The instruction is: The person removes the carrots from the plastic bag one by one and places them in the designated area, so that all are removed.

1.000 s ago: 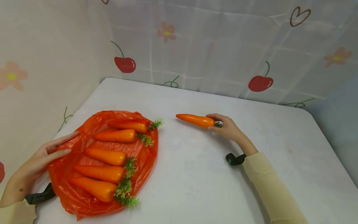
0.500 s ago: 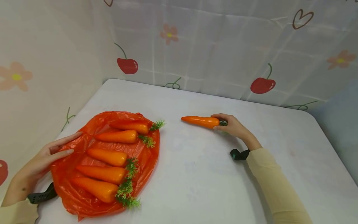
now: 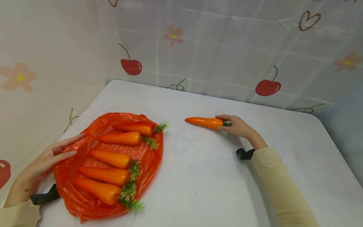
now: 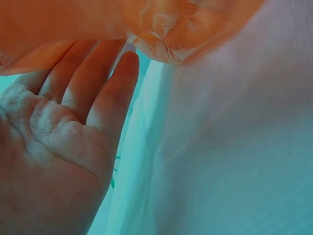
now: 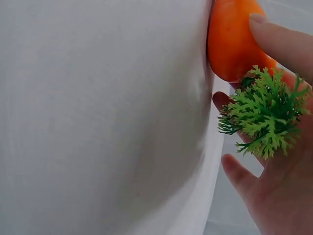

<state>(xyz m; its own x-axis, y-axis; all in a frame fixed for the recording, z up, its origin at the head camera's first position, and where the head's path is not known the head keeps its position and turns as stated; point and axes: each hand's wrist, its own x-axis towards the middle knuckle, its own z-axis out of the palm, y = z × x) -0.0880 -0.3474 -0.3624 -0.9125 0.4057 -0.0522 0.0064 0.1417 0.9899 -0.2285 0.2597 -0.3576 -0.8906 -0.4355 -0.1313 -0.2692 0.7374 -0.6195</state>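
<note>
A red plastic bag (image 3: 96, 212) lies spread on the left of the table, with several orange carrots (image 3: 110, 158) with green tops on it. My left hand (image 3: 42, 164) touches the bag's left side with thumb and index finger extended. In the left wrist view, straight fingers of that hand (image 4: 63, 132) reach behind the orange-red film, which hides some tips. Farther back, right of the bag, my right hand (image 3: 236, 126) grips a single carrot (image 3: 202, 122) at its thick end, tip pointing left. Its leafy top (image 5: 266, 112) shows against the palm in the right wrist view.
The white table (image 3: 181, 195) meets a pale curtain (image 3: 198, 47) printed with cherries and flowers at the back. A similarly printed wall (image 3: 56, 47) stands along the left. A black wrist device (image 3: 244, 154) is on the right wrist, another (image 3: 45, 196) on the left.
My right hand has shifted slightly right with the carrot, which has turned to lie more level across the view. The left hand stays at the bag. The view itself has moved a little.
</note>
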